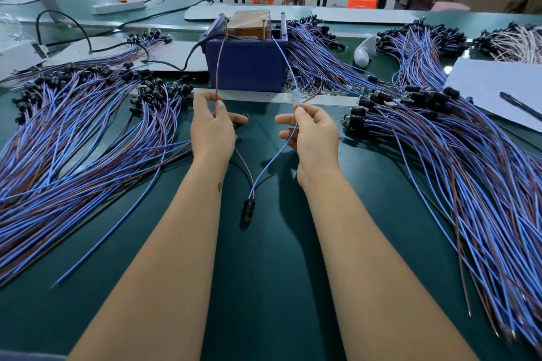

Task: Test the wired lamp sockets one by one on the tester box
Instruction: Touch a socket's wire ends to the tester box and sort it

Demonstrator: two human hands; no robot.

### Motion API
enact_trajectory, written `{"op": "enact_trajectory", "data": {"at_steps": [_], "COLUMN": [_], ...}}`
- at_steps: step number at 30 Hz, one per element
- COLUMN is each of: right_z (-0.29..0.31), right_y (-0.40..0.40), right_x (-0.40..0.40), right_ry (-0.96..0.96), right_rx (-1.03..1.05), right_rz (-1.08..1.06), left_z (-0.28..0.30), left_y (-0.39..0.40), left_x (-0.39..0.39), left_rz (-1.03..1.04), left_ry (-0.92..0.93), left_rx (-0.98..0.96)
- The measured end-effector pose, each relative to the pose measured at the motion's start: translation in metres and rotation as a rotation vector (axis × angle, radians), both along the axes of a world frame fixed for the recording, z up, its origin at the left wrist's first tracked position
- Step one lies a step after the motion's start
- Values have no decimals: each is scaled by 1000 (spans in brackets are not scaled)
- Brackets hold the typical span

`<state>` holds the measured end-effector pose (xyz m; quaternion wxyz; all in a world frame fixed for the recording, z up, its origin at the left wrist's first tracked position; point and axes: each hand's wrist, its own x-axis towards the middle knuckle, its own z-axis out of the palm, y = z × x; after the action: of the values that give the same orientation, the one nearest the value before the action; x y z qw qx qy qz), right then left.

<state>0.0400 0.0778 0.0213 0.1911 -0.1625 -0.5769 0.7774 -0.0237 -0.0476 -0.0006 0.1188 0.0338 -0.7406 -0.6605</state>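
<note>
One tester box point(247, 63). One socket point(248, 209) lies apart, with two leads: one brown wire point(220, 67), one blue wire point(289, 67). Two hands: left hand point(211, 129), right hand point(312, 133). Socket bundles: roughly five heaps; individual sockets are too many and too tangled to count. One pen point(520, 105).

surface: dark green bench point(264, 287) | left and right of frame: heaps of blue-brown wired sockets point(73, 155) (black socket ends uppermost) | upper centre: blue tester box point(247, 67) | right edge: grey sheet point(495, 88)
</note>
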Motion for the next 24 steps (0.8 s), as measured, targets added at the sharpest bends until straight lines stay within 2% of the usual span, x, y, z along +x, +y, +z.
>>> {"op": "enact_trajectory", "data": {"at_steps": [24], "right_z": [1], "right_y": [-2], "right_x": [-1], "right_ry": [-12], "right_rx": [120], "right_rz": [50], "left_z": [-2], "left_y": [0], "left_x": [0], "left_rz": [-30], "left_ry": [18], "left_rx": [-59]}}
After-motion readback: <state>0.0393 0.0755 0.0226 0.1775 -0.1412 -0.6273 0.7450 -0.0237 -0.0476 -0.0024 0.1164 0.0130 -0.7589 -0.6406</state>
